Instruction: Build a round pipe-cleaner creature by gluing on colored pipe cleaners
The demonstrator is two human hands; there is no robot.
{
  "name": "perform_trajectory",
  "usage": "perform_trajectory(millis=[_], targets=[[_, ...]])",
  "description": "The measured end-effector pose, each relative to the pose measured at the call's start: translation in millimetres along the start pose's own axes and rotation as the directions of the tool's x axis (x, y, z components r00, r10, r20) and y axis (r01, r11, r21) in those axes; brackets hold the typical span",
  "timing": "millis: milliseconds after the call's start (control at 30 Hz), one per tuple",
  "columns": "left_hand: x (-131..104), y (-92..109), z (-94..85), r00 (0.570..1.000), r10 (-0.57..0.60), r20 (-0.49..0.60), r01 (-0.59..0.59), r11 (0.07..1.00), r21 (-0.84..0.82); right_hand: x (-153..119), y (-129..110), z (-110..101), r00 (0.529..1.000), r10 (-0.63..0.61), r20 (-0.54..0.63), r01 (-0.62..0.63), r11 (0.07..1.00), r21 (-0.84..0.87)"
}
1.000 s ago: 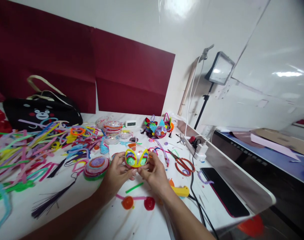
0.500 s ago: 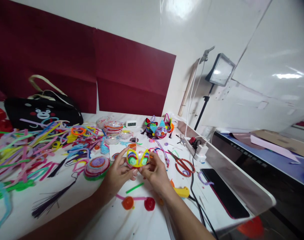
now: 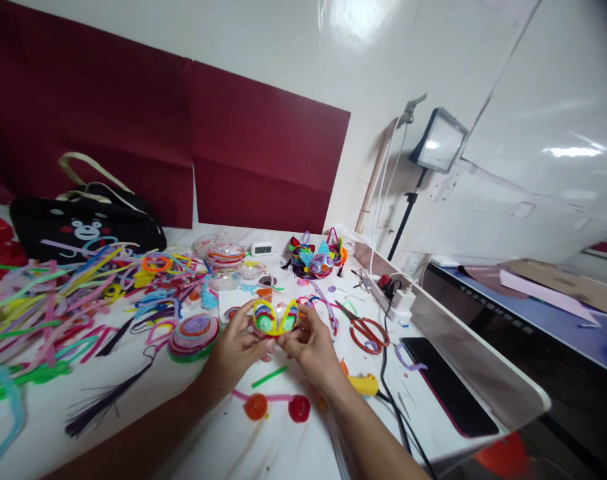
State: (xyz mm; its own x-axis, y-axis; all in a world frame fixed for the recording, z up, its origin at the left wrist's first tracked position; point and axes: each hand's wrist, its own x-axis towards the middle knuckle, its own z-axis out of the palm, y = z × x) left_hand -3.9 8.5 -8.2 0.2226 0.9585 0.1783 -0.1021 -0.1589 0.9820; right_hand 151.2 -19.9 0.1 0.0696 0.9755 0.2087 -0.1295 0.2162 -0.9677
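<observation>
Between both hands, just above the table, is a small clear rounded craft piece (image 3: 276,319) edged with yellow pipe cleaner and bearing red, blue and green coils. My left hand (image 3: 240,343) grips its left side, thumb at the lower edge. My right hand (image 3: 310,337) closes on its right side, thumb also low. Below them a short green pipe cleaner (image 3: 269,377) lies on the table. Nearer me, a pink pipe cleaner strip (image 3: 278,397) runs between an orange coil (image 3: 256,406) and a red coil (image 3: 299,408).
Red-handled scissors (image 3: 366,333), a yellow corded tool (image 3: 363,385) and a black phone (image 3: 450,387) lie to the right. A heap of pipe cleaners (image 3: 83,287) covers the left, before a black bag (image 3: 88,227). Finished-looking colourful pieces (image 3: 318,257) stand behind, near a power strip (image 3: 400,303).
Almost nothing differs. Both hands keep the craft piece in the same place, and the view has shifted very slightly.
</observation>
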Motion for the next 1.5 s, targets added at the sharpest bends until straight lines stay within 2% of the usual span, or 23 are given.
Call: perform_trajectory(millis=[300,500,733,1100,1400,1500], targets=[[-2,1,-1.8,0.994,-0.013,0.105,0.021,0.997,-0.068,1,-7,-1,0.999,-0.012,-0.033,0.012,1.000,0.007],[-3,2,-4.7,0.993,-0.015,0.115,0.026,0.995,-0.094,2,-7,-1,0.999,-0.011,-0.050,0.012,1.000,0.006],[-2,4,-5.3,0.997,-0.063,0.036,0.068,0.988,-0.137,2,-9,-3,0.998,0.015,-0.062,-0.014,1.000,0.014],[0,2,-6.0,0.997,-0.082,-0.008,0.080,0.981,-0.176,3,-8,-3,0.997,0.029,-0.075,-0.026,0.999,0.035],[1,4,-3.7,0.992,-0.127,-0.024,0.116,0.956,-0.270,1,-14,-3,0.998,0.041,-0.052,-0.040,0.998,0.038],[2,5,-3.4,0.993,-0.113,0.015,0.113,0.946,-0.305,0,-15,-2,0.998,0.045,-0.049,-0.043,0.998,0.051]])
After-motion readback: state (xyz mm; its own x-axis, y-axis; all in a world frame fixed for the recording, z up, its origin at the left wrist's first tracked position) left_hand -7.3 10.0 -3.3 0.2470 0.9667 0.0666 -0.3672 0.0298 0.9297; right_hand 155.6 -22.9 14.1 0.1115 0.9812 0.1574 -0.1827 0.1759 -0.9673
